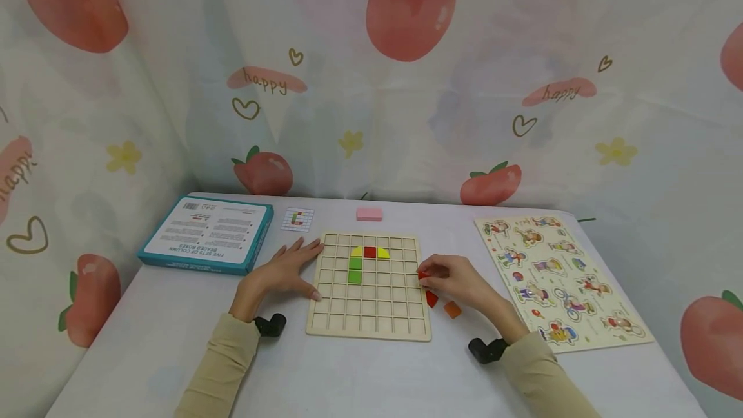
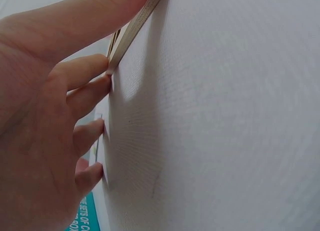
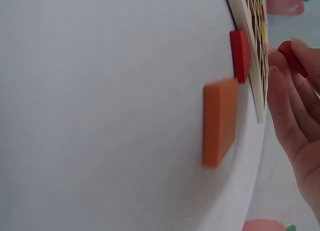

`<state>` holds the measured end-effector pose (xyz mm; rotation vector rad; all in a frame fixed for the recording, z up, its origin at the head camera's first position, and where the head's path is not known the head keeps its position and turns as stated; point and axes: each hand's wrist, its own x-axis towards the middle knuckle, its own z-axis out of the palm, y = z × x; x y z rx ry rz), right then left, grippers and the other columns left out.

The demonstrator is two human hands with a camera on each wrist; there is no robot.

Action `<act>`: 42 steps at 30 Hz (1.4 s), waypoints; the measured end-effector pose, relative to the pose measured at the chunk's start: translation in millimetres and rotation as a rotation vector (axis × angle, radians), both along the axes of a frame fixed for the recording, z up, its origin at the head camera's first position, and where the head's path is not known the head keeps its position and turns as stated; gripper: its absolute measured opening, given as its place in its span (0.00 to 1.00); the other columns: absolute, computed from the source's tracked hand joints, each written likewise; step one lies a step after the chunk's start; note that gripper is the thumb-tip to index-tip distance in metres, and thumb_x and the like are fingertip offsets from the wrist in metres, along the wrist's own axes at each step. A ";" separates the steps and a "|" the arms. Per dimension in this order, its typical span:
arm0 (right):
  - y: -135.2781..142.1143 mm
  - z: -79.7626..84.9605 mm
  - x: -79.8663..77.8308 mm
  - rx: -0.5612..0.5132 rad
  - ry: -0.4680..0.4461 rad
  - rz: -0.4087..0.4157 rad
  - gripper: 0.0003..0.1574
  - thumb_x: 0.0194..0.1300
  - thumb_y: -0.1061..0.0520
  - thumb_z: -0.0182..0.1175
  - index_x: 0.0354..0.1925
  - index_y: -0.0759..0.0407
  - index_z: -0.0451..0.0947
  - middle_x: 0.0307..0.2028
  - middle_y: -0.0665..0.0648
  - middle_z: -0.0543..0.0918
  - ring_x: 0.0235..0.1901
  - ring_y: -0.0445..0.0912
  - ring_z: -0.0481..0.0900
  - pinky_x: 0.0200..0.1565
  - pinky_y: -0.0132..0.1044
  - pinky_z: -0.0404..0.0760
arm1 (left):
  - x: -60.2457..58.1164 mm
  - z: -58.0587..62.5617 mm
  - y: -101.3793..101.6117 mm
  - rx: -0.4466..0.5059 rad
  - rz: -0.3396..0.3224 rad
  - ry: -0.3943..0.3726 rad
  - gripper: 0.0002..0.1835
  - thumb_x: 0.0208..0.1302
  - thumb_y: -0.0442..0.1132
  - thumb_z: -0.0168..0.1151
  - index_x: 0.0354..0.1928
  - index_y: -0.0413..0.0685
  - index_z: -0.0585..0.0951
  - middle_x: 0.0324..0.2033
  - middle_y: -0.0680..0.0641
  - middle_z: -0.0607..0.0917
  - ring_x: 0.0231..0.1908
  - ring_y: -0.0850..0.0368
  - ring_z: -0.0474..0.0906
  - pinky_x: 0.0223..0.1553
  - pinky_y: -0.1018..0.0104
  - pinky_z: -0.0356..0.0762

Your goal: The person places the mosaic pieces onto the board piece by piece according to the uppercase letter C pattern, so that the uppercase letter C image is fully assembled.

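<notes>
A wooden grid board (image 1: 371,321) lies mid-table, with green, yellow and red tiles set in its upper cells. Spread along its left edge, my left hand (image 1: 284,271) touches the rim with thumb and fingertips; the left wrist view shows the straight fingers (image 2: 89,98) against the board's side. At the board's right edge my right hand (image 1: 458,279) pinches a small red tile (image 3: 292,58) between thumb and finger, raised off the table. Below that hand, another red tile (image 3: 240,57) lies against the board, and an orange tile (image 1: 453,309) sits beside it.
A teal-edged box (image 1: 203,234) lies at the back left, next to a small pattern card (image 1: 298,218). Behind the board is a pink block (image 1: 369,214). To the right lies a picture puzzle board (image 1: 563,282). Patterned cloth hangs behind the table.
</notes>
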<state>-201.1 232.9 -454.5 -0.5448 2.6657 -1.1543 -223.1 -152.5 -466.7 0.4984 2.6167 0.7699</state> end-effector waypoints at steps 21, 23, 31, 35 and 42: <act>-60.3 1.1 -11.4 -0.032 0.013 0.134 0.09 0.69 0.60 0.66 0.47 0.58 0.86 0.40 0.51 0.88 0.41 0.42 0.85 0.49 0.34 0.84 | -1.4 0.4 1.3 -0.001 -0.003 0.001 0.60 0.48 0.53 0.83 0.81 0.48 0.59 0.82 0.45 0.54 0.82 0.36 0.36 0.80 0.35 0.32; -65.9 0.8 -12.8 -0.031 0.022 0.153 0.09 0.69 0.62 0.66 0.47 0.58 0.86 0.40 0.51 0.89 0.40 0.42 0.85 0.49 0.35 0.85 | -1.2 0.6 1.2 0.000 -0.002 0.002 0.60 0.48 0.53 0.83 0.81 0.48 0.59 0.82 0.45 0.54 0.82 0.36 0.36 0.79 0.35 0.32; -90.7 -1.8 -14.0 0.003 -0.003 0.213 0.07 0.69 0.61 0.66 0.45 0.57 0.87 0.38 0.48 0.88 0.39 0.39 0.84 0.48 0.32 0.84 | -1.1 -0.1 1.1 0.003 0.007 -0.008 0.60 0.48 0.53 0.83 0.81 0.49 0.59 0.82 0.46 0.55 0.82 0.37 0.36 0.80 0.36 0.32; -100.3 -1.2 -12.9 0.016 -0.004 0.232 0.07 0.69 0.61 0.67 0.44 0.56 0.87 0.38 0.47 0.88 0.38 0.38 0.83 0.47 0.31 0.83 | -1.2 -1.0 0.8 -0.006 0.005 -0.006 0.60 0.49 0.53 0.83 0.81 0.49 0.59 0.82 0.46 0.55 0.82 0.37 0.36 0.80 0.36 0.32; -112.4 -1.2 -12.8 0.044 0.022 0.269 0.07 0.67 0.62 0.68 0.43 0.56 0.88 0.36 0.48 0.88 0.36 0.38 0.81 0.44 0.30 0.82 | -1.3 0.1 0.9 -0.003 -0.003 -0.006 0.60 0.49 0.53 0.83 0.81 0.48 0.59 0.82 0.45 0.55 0.82 0.36 0.37 0.80 0.35 0.33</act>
